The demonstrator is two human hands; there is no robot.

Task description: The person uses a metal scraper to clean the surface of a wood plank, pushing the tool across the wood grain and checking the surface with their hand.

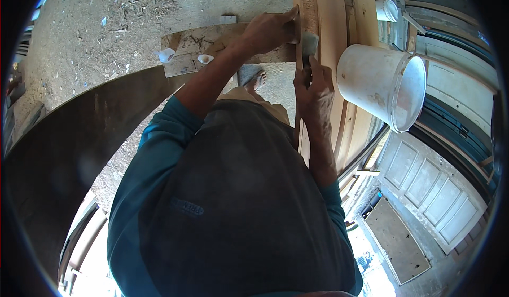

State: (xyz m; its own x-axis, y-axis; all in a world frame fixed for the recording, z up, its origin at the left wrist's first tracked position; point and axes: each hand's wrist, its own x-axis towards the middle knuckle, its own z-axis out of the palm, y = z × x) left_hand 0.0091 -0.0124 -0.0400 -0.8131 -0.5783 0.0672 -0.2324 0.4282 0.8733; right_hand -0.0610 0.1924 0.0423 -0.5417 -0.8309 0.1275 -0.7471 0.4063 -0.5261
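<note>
My right hand (pixel 316 87) is closed around the dark handle of a putty knife (pixel 310 45). Its pale, wide blade lies against a narrow reddish-brown strip of wood (pixel 308 3), among long boards running away from me. My left hand (pixel 271 32) reaches across to the left edge of this wood, just beside the blade. Its thumb points forward along the edge, and the other fingers are partly hidden, seeming to curl on the wood's side. Right of my right hand, a white plastic bucket (pixel 366 74) lies tipped with its mouth to the right.
Under my left forearm is a wide board (pixel 228 34) bearing a white scoop-like piece (pixel 166 55) and a small white lid-like piece (pixel 205 58). A large dark curved panel (pixel 90 117) spans the left. Paneled doors (pixel 424 175) lean at right. Scraps litter the floor (pixel 122 21).
</note>
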